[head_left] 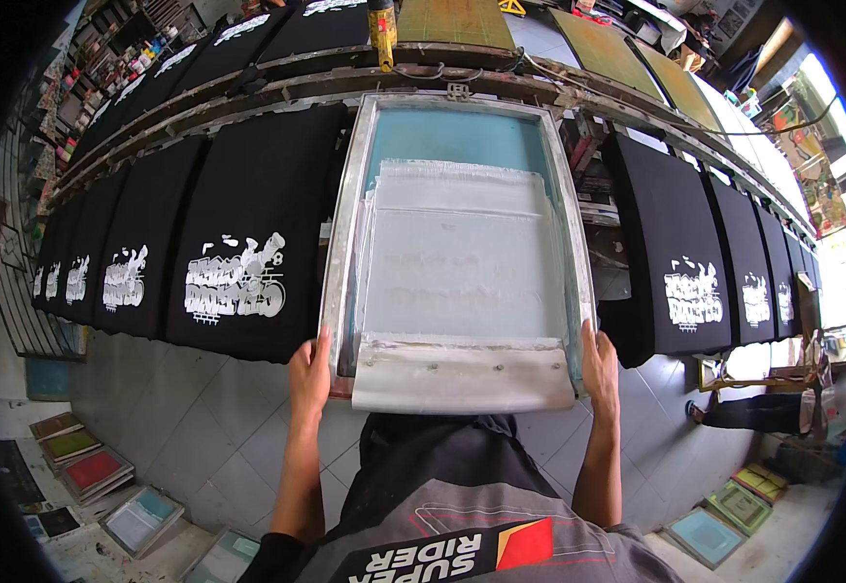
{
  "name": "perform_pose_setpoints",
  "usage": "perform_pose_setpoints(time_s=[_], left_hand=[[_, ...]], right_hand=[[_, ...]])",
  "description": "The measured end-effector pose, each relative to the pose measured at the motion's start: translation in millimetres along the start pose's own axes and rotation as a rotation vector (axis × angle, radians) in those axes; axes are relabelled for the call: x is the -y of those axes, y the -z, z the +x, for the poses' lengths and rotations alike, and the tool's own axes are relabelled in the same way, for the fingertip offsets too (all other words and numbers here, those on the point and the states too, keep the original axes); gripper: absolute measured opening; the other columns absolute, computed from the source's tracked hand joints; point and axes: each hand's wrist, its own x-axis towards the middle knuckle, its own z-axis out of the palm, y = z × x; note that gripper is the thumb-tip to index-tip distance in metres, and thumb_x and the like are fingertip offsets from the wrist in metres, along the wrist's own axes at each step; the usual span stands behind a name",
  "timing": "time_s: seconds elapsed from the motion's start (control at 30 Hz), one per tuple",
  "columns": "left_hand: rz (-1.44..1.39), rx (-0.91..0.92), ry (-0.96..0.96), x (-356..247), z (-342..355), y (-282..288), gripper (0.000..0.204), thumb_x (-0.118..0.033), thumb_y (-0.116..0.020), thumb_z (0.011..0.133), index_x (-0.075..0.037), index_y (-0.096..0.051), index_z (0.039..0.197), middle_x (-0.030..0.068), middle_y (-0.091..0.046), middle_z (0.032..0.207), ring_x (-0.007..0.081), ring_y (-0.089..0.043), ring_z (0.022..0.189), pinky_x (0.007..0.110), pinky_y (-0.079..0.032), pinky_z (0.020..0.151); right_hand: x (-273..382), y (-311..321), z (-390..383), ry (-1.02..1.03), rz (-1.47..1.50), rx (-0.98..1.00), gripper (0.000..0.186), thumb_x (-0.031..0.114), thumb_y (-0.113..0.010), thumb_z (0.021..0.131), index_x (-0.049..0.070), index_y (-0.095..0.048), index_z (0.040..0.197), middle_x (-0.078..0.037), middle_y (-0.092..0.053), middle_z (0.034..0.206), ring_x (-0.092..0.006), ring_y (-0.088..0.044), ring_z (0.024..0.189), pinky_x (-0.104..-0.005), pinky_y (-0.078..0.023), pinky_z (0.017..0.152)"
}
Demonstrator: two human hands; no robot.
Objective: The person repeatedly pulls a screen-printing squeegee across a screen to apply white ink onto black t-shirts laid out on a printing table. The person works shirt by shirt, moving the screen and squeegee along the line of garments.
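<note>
Before me a silk-screen frame (338, 248) holds blue mesh, mostly coated in white ink (452, 257). My left hand (310, 377) is closed on its left rail near the close end, thumb lying along the top. At the same height on the opposite rail, my right hand (599, 365) grips likewise. The fingers under the rails are hidden from sight. Across the near end of the screen rests a wide, white-smeared squeegee (462, 374), between my hands and touched by neither. What lies beneath the screen is covered.
Black shirts (258, 175) with white prints lie on boards to the left, and more black shirts (666, 214) to the right. A rail (277, 92) runs behind the screen, with a yellow-and-black tool (382, 34) above it. Spare screens (143, 520) stand on the floor. A person's leg (753, 413) shows at right.
</note>
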Motion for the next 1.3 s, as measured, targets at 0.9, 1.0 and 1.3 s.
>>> perform_pose_setpoints(time_s=[0.9, 1.0, 1.3], left_hand=[[-0.125, 0.212, -0.196, -70, -173, -214, 0.059, -0.057, -0.076, 0.097, 0.002, -0.072, 0.103, 0.0055, -0.071, 0.081, 0.0117, -0.063, 0.073, 0.031, -0.051, 0.067], [-0.069, 0.248, -0.24, -77, -213, -260, 0.063, -0.063, -0.076, 0.095, 0.0, -0.072, 0.099, 0.0042, -0.069, 0.075, 0.0121, -0.062, 0.068, 0.032, -0.05, 0.064], [-0.059, 0.281, -0.268, -78, -305, -368, 0.065, -0.063, -0.075, 0.095, 0.001, -0.071, 0.089, 0.007, -0.065, 0.068, 0.0144, -0.061, 0.065, 0.034, -0.048, 0.061]], right_hand=[[-263, 157, -81, -0.039, 0.372, -0.685, 0.059, 0.054, -0.061, 0.109, 0.006, -0.054, 0.076, 0.005, -0.044, 0.068, -0.0083, -0.04, 0.063, -0.0302, -0.033, 0.056], [-336, 197, -90, -0.09, 0.401, -0.722, 0.06, 0.057, -0.06, 0.109, 0.008, -0.05, 0.076, 0.004, -0.044, 0.068, -0.0094, -0.043, 0.063, -0.0298, -0.035, 0.057], [-445, 288, -91, -0.126, 0.312, -0.839, 0.064, 0.063, -0.059, 0.107, 0.004, -0.053, 0.083, 0.0, -0.046, 0.073, -0.0131, -0.046, 0.068, -0.0295, -0.039, 0.063]])
